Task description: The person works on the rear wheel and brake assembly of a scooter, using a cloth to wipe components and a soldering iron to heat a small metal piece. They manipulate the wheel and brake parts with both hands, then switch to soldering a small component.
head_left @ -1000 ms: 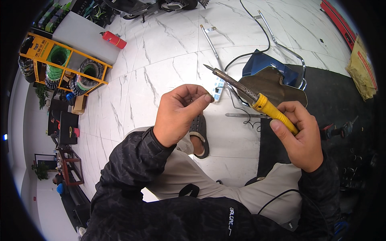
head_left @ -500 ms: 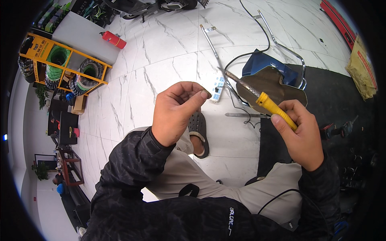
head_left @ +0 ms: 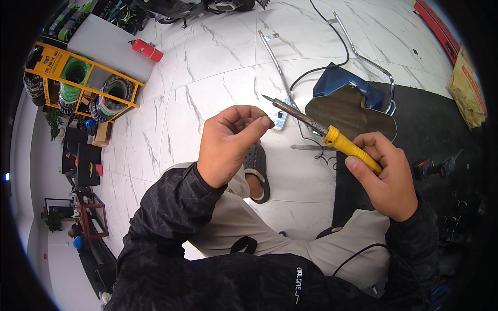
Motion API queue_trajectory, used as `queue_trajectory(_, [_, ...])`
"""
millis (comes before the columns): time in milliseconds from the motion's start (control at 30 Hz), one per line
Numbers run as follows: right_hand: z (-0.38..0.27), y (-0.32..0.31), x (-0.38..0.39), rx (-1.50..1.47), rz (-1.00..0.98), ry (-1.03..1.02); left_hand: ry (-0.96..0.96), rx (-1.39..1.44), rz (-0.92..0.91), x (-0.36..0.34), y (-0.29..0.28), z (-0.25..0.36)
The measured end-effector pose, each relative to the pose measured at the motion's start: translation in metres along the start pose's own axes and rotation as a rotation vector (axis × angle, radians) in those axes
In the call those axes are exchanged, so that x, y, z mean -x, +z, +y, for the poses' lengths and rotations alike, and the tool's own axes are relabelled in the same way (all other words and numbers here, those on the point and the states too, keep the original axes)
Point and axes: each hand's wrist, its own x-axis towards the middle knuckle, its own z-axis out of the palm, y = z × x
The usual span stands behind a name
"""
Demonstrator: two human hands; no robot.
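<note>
My right hand (head_left: 391,179) is wrapped around the yellow handle of a soldering iron (head_left: 340,140). Its dark metal shaft slants up and to the left, and the pointed tip lies just above the fingertips of my left hand (head_left: 225,142), with no contact that I can make out. Thumb and forefinger of that left hand are pinched together; a tiny dark bit shows at their ends, too small to name. Beyond the shaft a white and blue power strip (head_left: 280,122) lies on the floor, partly covered by it.
Chrome tube frame (head_left: 277,65) and a blue and brown panel (head_left: 337,109) lie ahead on the marble floor. A black mat (head_left: 363,192) to the right carries a cordless drill (head_left: 447,167). Fire extinguisher (head_left: 147,50) and yellow tire rack (head_left: 101,75) stand far left. A black cord crosses my lap.
The soldering iron has tilted in my right hand, its tip swinging left toward my left fingertips. My left hand has barely moved.
</note>
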Motion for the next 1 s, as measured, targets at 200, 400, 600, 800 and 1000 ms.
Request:
queue_trajectory(200, [0.001, 0.0011, -0.0003, -0.011, 0.01, -0.016, 0.008, 0.008, -0.025, -0.0005, 0.0006, -0.003])
queue_trajectory(400, [0.0008, -0.0002, -0.0002, 0.001, 0.012, -0.01, 0.053, 0.066, 0.003, -0.0008, -0.0004, -0.0046])
queue_trajectory(600, [0.0011, -0.0001, 0.0004, 0.001, 0.012, -0.007, 0.066, 0.118, 0.086, -0.0022, -0.0007, -0.0061])
queue_trajectory(800, [0.0025, 0.0004, 0.0007, 0.008, 0.016, -0.013, 0.134, 0.144, 0.172, -0.0048, -0.0007, -0.0083])
queue_trajectory(1000, [0.0015, 0.0001, 0.001, 0.004, 0.014, -0.007, 0.135, 0.137, 0.189, -0.0057, -0.0031, -0.0096])
